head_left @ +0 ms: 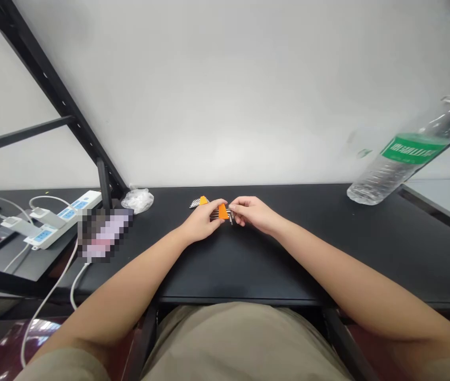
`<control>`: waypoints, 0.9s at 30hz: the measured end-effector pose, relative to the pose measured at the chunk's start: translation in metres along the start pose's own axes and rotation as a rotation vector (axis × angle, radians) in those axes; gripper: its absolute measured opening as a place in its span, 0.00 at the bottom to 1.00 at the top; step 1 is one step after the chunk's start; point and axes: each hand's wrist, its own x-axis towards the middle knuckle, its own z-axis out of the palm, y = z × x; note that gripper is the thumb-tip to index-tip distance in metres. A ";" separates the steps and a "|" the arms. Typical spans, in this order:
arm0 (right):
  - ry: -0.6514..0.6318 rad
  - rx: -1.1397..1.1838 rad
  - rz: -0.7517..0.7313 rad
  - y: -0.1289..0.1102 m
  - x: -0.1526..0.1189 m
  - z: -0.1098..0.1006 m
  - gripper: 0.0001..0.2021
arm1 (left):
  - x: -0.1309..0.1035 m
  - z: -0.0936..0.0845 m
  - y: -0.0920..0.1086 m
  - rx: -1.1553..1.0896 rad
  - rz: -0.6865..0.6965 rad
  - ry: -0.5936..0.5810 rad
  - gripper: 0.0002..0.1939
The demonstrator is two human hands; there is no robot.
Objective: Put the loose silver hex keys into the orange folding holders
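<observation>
My left hand (202,221) is closed around a hex key set (223,212) with an orange holder, fingers above and thumb below. Bent metal ends of the keys stick out on the holder's right side. At those ends, my right hand (253,212) has its thumb and forefinger pinched together, seemingly on one of the keys; its fingertips partly hide what they grip. Just behind my left hand lies a second orange holder (203,200) with metal keys, partly covered by the fingers.
A crumpled clear plastic bag (138,200) lies by the wall on the black table (240,270). Left of it are a blurred phone-like item (106,233) on a cable and a white power strip (68,214) with chargers. A large plastic bottle (407,153) stands at right.
</observation>
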 end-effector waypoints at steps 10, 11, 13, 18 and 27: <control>0.001 0.102 0.081 0.004 0.001 0.003 0.14 | 0.000 0.001 0.002 0.218 0.007 0.021 0.25; 0.014 0.076 0.081 0.004 0.001 0.004 0.14 | 0.000 0.002 0.003 0.226 0.015 0.013 0.24; 0.047 0.046 0.093 0.004 0.000 0.008 0.14 | 0.000 0.004 0.002 0.252 0.032 -0.001 0.24; 0.060 0.107 0.162 0.002 -0.001 0.016 0.12 | 0.000 0.009 -0.001 0.430 0.026 0.003 0.31; -0.075 0.246 0.225 -0.007 -0.005 0.008 0.08 | 0.001 0.008 -0.006 0.522 -0.033 -0.006 0.38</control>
